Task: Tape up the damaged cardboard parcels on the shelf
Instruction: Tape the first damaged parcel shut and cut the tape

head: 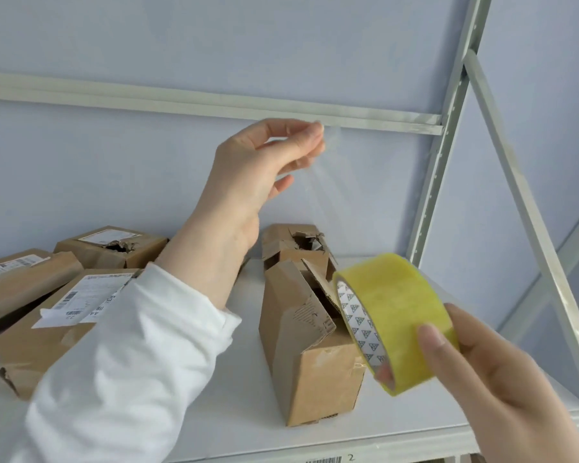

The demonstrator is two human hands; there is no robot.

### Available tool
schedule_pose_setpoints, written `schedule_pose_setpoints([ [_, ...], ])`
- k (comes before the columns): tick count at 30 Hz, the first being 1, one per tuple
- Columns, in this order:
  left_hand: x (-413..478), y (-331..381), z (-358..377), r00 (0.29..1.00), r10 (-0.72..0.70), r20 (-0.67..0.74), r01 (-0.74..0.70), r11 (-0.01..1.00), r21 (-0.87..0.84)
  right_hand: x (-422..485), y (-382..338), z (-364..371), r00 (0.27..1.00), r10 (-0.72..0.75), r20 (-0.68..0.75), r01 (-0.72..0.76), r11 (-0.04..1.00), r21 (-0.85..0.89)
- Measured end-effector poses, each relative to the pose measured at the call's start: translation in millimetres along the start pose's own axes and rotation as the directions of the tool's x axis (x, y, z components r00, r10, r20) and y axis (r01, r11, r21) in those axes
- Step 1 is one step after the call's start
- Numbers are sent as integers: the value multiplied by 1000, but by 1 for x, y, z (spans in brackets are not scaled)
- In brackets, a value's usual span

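My right hand (482,372) grips a yellowish roll of clear tape (395,315) at the lower right, thumb on its outer face. A clear tape strip (328,195) runs from the roll up to my left hand (261,168), which pinches its free end high above the shelf. Below the strip stands a torn cardboard parcel (311,355) with its top flaps ripped open. Behind it sits another damaged parcel (295,242) with a hole in its top.
Several more brown parcels with labels lie at the left, one with a torn top (114,247) and a large one (51,322) partly under my white sleeve. The white shelf board (244,396) is framed by a grey metal upright (448,128) on the right.
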State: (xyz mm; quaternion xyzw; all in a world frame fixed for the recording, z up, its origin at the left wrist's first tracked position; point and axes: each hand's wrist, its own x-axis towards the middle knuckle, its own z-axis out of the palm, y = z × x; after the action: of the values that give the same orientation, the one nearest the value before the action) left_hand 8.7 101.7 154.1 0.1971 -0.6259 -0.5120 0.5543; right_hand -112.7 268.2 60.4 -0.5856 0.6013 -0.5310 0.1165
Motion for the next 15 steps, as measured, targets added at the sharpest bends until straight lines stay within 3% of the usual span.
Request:
schedule_pose_setpoints([
  [4, 22, 3, -1, 999, 31, -18, -31, 1000, 6, 16, -15, 0, 997, 61, -50, -55, 992, 117],
  [11, 42, -9, -1, 990, 132, -46, -133, 991, -20, 41, -31, 7, 966, 216, -141, -197, 971, 133],
  [15, 60, -2, -17, 982, 152, -110, -162, 983, -89, 43, -27, 14, 899, 436, -52, -434, 900, 46],
])
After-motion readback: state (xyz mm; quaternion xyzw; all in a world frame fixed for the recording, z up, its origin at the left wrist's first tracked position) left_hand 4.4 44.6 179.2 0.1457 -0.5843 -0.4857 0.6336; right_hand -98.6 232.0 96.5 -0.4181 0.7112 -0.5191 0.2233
